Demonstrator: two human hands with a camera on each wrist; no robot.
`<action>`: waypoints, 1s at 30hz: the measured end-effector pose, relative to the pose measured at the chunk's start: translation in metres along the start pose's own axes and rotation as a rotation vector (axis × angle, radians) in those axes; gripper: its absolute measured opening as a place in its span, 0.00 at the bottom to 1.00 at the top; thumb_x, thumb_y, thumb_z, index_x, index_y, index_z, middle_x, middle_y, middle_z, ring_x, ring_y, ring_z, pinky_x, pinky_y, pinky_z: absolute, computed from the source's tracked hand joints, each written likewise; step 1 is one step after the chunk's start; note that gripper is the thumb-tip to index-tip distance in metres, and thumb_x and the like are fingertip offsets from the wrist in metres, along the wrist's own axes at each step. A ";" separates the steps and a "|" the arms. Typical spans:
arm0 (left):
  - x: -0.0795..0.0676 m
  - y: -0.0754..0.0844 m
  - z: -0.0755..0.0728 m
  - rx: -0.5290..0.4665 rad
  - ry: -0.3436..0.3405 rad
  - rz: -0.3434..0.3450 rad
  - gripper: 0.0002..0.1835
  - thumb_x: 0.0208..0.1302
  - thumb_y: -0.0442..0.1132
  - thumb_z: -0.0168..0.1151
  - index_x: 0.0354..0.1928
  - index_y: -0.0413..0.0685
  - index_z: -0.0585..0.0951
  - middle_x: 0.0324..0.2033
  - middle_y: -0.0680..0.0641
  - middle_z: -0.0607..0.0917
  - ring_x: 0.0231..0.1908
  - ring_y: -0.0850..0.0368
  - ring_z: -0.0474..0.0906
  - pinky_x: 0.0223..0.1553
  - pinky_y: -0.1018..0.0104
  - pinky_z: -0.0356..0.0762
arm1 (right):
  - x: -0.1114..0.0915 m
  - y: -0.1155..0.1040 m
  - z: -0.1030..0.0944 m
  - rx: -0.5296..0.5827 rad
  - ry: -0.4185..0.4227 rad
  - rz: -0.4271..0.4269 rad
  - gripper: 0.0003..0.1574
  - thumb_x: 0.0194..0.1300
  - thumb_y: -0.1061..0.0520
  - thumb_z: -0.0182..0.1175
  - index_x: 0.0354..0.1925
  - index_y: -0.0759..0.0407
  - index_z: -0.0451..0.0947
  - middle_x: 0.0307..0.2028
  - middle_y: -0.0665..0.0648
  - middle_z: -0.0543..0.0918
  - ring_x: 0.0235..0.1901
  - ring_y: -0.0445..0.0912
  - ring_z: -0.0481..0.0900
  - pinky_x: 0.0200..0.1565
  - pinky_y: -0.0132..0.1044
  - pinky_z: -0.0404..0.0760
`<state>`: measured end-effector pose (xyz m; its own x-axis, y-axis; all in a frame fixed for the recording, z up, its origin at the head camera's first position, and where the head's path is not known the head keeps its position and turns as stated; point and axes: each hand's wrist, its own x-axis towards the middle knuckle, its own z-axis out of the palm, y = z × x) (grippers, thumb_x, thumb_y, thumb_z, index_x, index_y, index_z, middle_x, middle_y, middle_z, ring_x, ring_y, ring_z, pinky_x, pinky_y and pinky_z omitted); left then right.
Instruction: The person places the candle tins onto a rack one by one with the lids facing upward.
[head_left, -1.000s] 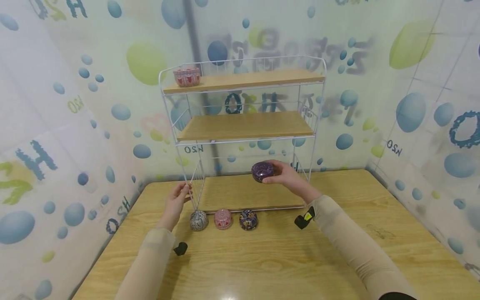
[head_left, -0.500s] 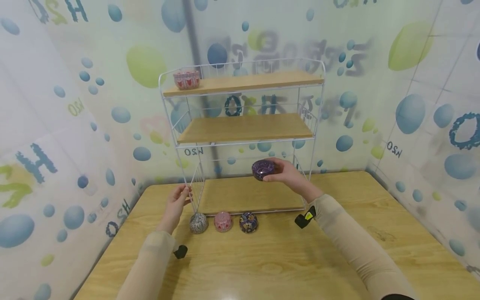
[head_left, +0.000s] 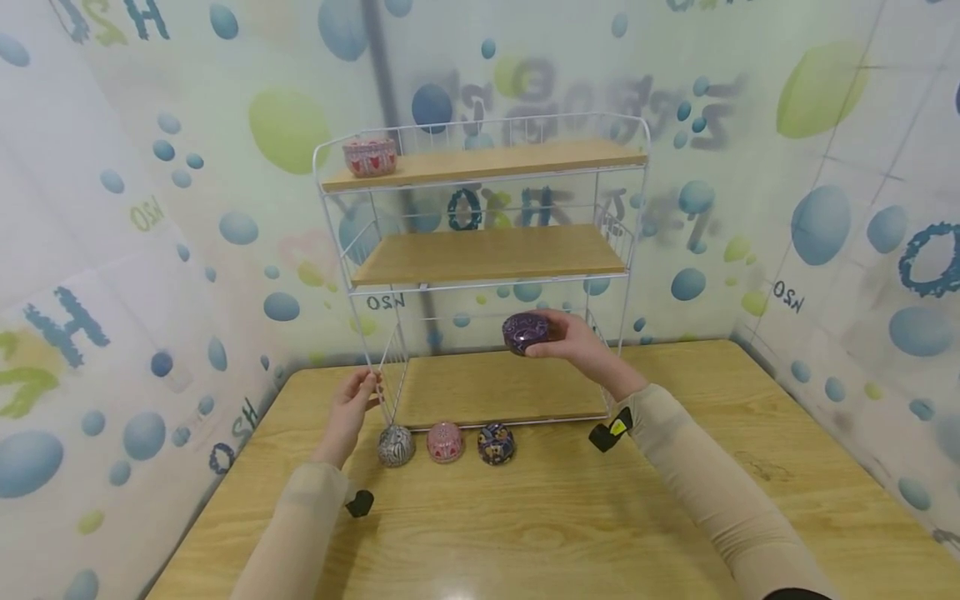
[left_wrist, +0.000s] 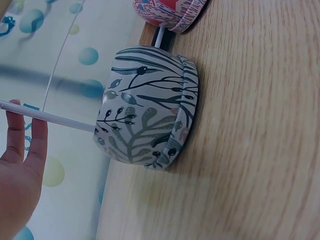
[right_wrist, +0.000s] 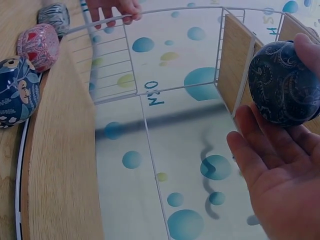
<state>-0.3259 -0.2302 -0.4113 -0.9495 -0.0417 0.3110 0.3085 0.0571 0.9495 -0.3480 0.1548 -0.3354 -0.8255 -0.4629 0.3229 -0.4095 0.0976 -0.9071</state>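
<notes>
In the head view my right hand grips a round dark purple patterned tin between thumb and fingers. It is held in the air over the bottom board of a white wire shelf rack, below the middle board. The right wrist view shows the tin's swirling print, with the fingers beneath it. My left hand pinches the rack's left front post. At the rack's front edge stand a black-and-white leaf-print tin, a pink-and-red tin and a dark blue floral tin in a row.
Another pink tin with red hearts sits at the left end of the top board. The middle board hangs above the right hand. The rack stands on a wooden table, near a patterned wall.
My right hand has raised the purple tin slightly. The left hand stays at the post, and the tins on the table and top board have not moved.
</notes>
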 end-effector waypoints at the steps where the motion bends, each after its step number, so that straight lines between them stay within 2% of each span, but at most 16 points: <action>1: 0.000 0.000 0.000 -0.001 0.001 0.000 0.06 0.76 0.34 0.47 0.44 0.43 0.75 0.36 0.56 0.77 0.40 0.55 0.74 0.50 0.54 0.78 | 0.000 -0.001 0.000 0.002 -0.001 -0.001 0.41 0.58 0.60 0.68 0.65 0.69 0.65 0.57 0.68 0.75 0.54 0.56 0.76 0.54 0.42 0.78; 5: 0.000 0.001 -0.001 0.006 0.000 0.004 0.07 0.76 0.35 0.47 0.45 0.40 0.74 0.39 0.51 0.77 0.41 0.54 0.74 0.50 0.52 0.77 | 0.000 -0.005 0.000 -0.003 -0.002 -0.003 0.41 0.58 0.59 0.68 0.65 0.69 0.64 0.57 0.68 0.75 0.54 0.56 0.75 0.53 0.42 0.78; 9: 0.000 0.000 -0.001 0.015 -0.006 0.003 0.09 0.76 0.35 0.47 0.47 0.37 0.74 0.43 0.44 0.75 0.44 0.49 0.73 0.52 0.49 0.76 | 0.000 -0.009 0.000 -0.026 0.004 0.001 0.39 0.58 0.59 0.68 0.65 0.67 0.65 0.56 0.66 0.76 0.54 0.56 0.75 0.54 0.43 0.77; 16: -0.001 -0.001 -0.001 0.017 -0.010 -0.009 0.09 0.76 0.36 0.47 0.46 0.38 0.74 0.38 0.55 0.76 0.43 0.51 0.73 0.51 0.52 0.77 | 0.001 -0.011 -0.002 -0.011 0.001 0.002 0.40 0.58 0.59 0.68 0.66 0.68 0.64 0.57 0.67 0.75 0.54 0.56 0.75 0.54 0.42 0.77; 18: 0.002 -0.008 -0.004 0.012 -0.008 -0.006 0.09 0.76 0.37 0.47 0.46 0.38 0.74 0.39 0.54 0.76 0.42 0.53 0.73 0.50 0.54 0.77 | 0.001 -0.012 -0.002 -0.004 0.003 -0.005 0.41 0.58 0.58 0.69 0.65 0.68 0.64 0.57 0.68 0.75 0.54 0.55 0.76 0.53 0.41 0.77; 23: 0.010 -0.026 -0.009 0.002 0.005 -0.004 0.09 0.76 0.40 0.49 0.46 0.42 0.75 0.43 0.44 0.76 0.41 0.56 0.73 0.47 0.61 0.79 | 0.003 -0.016 -0.004 0.010 0.006 -0.024 0.41 0.57 0.59 0.69 0.65 0.69 0.65 0.55 0.67 0.76 0.51 0.52 0.77 0.50 0.38 0.79; 30: 0.003 -0.009 -0.004 0.021 -0.003 0.015 0.08 0.76 0.36 0.47 0.46 0.39 0.74 0.43 0.43 0.75 0.41 0.54 0.74 0.48 0.56 0.79 | 0.004 -0.024 -0.005 0.003 0.007 -0.012 0.40 0.58 0.59 0.68 0.66 0.65 0.65 0.53 0.65 0.77 0.48 0.50 0.78 0.43 0.38 0.81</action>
<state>-0.3317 -0.2352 -0.4188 -0.9449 -0.0375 0.3252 0.3216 0.0782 0.9436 -0.3434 0.1554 -0.3112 -0.8231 -0.4581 0.3355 -0.4183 0.0896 -0.9039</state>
